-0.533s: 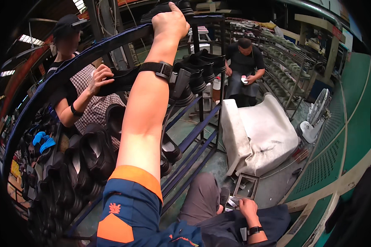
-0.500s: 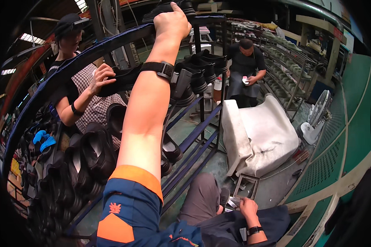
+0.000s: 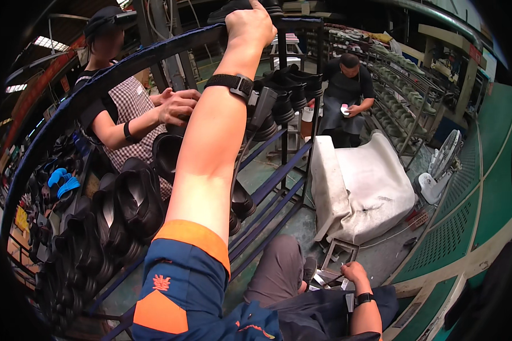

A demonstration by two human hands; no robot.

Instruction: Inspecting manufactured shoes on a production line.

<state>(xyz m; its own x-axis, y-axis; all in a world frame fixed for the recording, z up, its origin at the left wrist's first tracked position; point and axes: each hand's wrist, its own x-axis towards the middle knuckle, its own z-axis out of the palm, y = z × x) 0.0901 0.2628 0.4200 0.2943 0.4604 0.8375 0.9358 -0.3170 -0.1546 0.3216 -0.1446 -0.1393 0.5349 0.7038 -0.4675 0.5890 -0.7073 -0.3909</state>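
Observation:
My left hand [image 3: 250, 25] is raised high and closed around the curved dark top rail [image 3: 125, 62] of a shoe rack, next to a black shoe [image 3: 222, 11] on that rail. A black strap [image 3: 230, 84] circles that wrist. My right hand [image 3: 355, 273] is low by my knee, just beside a square metal frame [image 3: 338, 253] on the floor; its fingers curl down and I cannot make out whether they hold anything. Rows of black rubber shoes [image 3: 125, 204] hang on the rack under my left arm.
A person in a checked shirt [image 3: 131, 108] stands behind the rack with both hands on it. Another person in a dark apron [image 3: 347, 85] stands further back. A white padded block [image 3: 364, 187] and a floor fan [image 3: 444, 165] are to the right. Green flooring [image 3: 483, 187] runs along the right.

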